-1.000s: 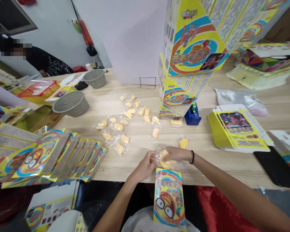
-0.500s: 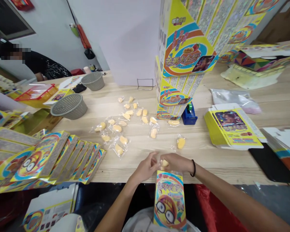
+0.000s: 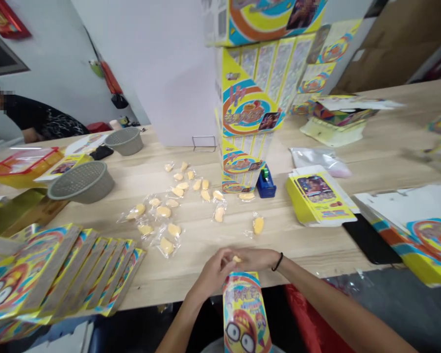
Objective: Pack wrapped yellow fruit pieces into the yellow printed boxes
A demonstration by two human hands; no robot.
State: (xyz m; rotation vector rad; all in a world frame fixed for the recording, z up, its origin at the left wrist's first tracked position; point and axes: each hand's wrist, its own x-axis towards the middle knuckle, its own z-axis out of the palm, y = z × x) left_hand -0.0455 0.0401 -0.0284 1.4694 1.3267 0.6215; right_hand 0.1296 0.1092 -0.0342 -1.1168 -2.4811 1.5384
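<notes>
My two hands meet at the table's front edge, just above the open top of a bright cartoon box (image 3: pixel 245 309) that stands upright at my lap. Between them shows a small yellow candy (image 3: pixel 237 259), and my right hand (image 3: pixel 255 259) is closed around it. The curled fingers of my left hand (image 3: pixel 215 270) press against the right fingers; what lies in their pinch is hidden. Beyond, several wrapped yellow candies (image 3: pixel 163 212) lie scattered across the wooden table (image 3: pixel 191 235), one wrapped candy (image 3: pixel 258 225) closest to my right hand.
Filled boxes (image 3: pixel 91 269) lean in a row at left, near a grey basket (image 3: pixel 83 181). A tall box stack (image 3: pixel 248 105) rises ahead beside a blue tape dispenser (image 3: pixel 266 184). Flat cartons (image 3: pixel 319 196) and a black phone (image 3: pixel 371 240) lie right. A person (image 3: pixel 40 117) sits far left.
The camera view has turned and shifted, so the hands and box appear further left. My hands stay together at the candy above the box.
</notes>
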